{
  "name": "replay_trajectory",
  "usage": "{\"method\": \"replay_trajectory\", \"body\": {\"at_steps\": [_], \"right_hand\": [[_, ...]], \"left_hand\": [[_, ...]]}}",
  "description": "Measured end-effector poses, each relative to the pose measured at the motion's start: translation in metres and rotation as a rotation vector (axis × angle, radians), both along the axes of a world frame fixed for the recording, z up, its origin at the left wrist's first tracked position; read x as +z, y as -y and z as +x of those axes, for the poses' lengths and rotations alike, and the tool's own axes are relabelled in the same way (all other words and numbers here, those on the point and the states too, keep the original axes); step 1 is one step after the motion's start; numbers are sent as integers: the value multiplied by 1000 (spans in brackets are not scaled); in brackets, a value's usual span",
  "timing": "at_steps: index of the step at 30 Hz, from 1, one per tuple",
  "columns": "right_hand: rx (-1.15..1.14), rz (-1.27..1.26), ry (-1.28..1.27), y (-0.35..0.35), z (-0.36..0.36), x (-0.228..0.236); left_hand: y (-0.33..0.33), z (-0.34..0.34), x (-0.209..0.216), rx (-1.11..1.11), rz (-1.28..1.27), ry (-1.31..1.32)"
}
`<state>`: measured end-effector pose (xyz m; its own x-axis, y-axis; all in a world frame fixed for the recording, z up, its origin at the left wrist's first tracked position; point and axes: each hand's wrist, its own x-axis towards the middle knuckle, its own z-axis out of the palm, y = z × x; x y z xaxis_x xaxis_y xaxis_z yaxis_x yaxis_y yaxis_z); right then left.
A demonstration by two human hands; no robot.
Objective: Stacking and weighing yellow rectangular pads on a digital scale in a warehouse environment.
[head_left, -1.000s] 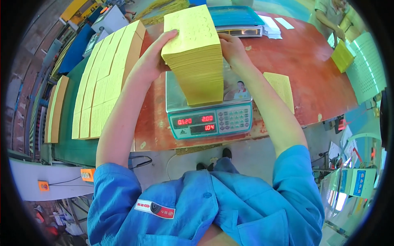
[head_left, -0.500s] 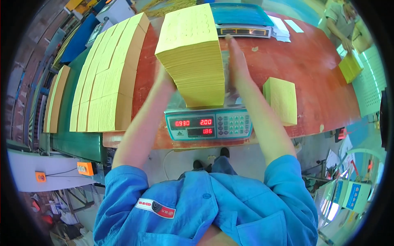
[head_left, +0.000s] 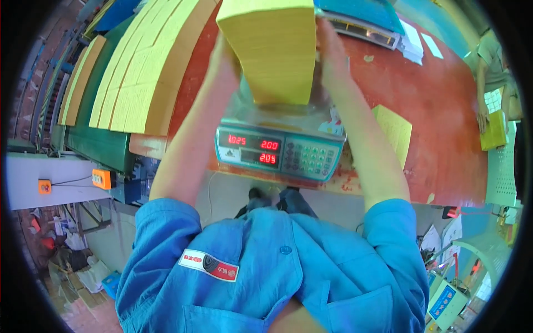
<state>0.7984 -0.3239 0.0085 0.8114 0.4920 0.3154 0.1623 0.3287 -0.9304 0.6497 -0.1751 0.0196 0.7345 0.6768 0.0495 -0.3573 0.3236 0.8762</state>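
A tall stack of yellow paper sheets point(head_left: 277, 55) stands upright over the scale's plate, its top cut off by the upper edge of the view. Against its left side is my left hand point(head_left: 226, 58), blurred, its fingers partly hidden behind the stack. My right hand point(head_left: 332, 53) flanks the right side, fingers pointing away from me. The stack is clasped between both hands. Beneath it sits a digital scale point(head_left: 280, 152) with a lit red display and a keypad. Whether the stack's base rests fully on the plate, I cannot tell.
A red table point(head_left: 427, 116) carries a smaller yellow block point(head_left: 394, 133) right of the scale. Long rows of yellow stacks point(head_left: 150, 66) stand at the left. Behind are a second scale point(head_left: 366, 25) and white papers point(head_left: 411, 41). A co-worker's hand point(head_left: 482, 119) holds a yellow block at far right.
The stack has shifted away from me across the scale, baring more of the plate's front. Both hands moved with it. The scale's reading has changed, and my view has tilted slightly.
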Motion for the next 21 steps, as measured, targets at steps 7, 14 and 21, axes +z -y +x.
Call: {"method": "replay_trajectory", "body": {"at_steps": [7,14,21], "right_hand": [[179,-52,-109,192,-83,29],[-7,-220,-552,285,-191,-62],[84,-192,-548,227,-269,-60]], "left_hand": [[-11,-211,-29,391,154,-299],[27,-323,-87,476,-86,-550],[23,-310,-76,266,24,-474]]}}
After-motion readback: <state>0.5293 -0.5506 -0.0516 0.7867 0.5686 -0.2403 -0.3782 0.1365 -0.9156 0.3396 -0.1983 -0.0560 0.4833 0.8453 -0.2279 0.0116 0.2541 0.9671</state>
